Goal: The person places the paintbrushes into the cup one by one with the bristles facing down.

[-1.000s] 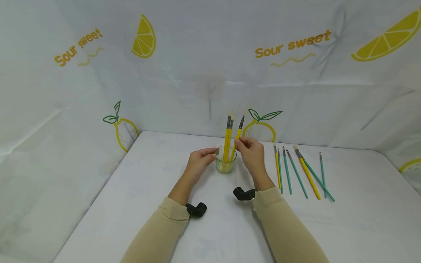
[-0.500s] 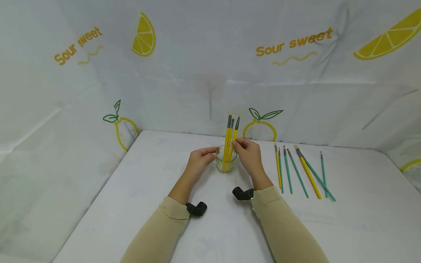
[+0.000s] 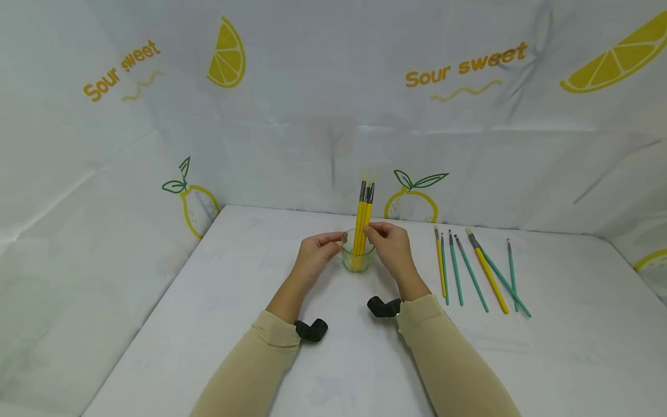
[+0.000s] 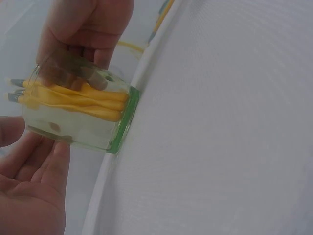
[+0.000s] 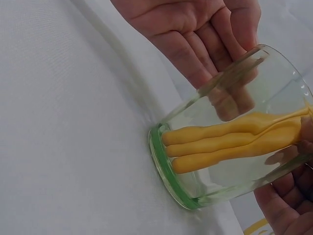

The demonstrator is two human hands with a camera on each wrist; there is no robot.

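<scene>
While your left hand (image 3: pixel 314 255) holds the same spot as a second ago, thumb and fingers pinching the left rim of the glass (image 3: pixel 348 262), the change is inside that glass. It stands upright on the white table (image 3: pixel 333 359), green base down, with three yellow brushes (image 3: pixel 360 214) in it, bristles up. A second ago the rightmost brush (image 3: pixel 369 214) leaned out to the right, clear of the other two; now it's nearly upright, close against them. Right wrist view: three handle ends side by side at the bottom. So that brush looks basically placed, but you haven't let go.

Your right hand (image 3: pixel 392 246) has shifted left with it, thumb and fingertips pinching the handle just above the rim.

Further right, nothing has changed on the table. You've got a slim yellow brush (image 3: pixel 440 263), then three slim teal brushes (image 3: pixel 471 273) in a loose row, then a thick yellow brush (image 3: pixel 491 278). A slanted teal brush (image 3: pixel 505 284) runs out from beside it and crosses an end teal brush (image 3: pixel 513 273); can't tell which is on top. Seven loose, so by my count less than half are in.
</scene>
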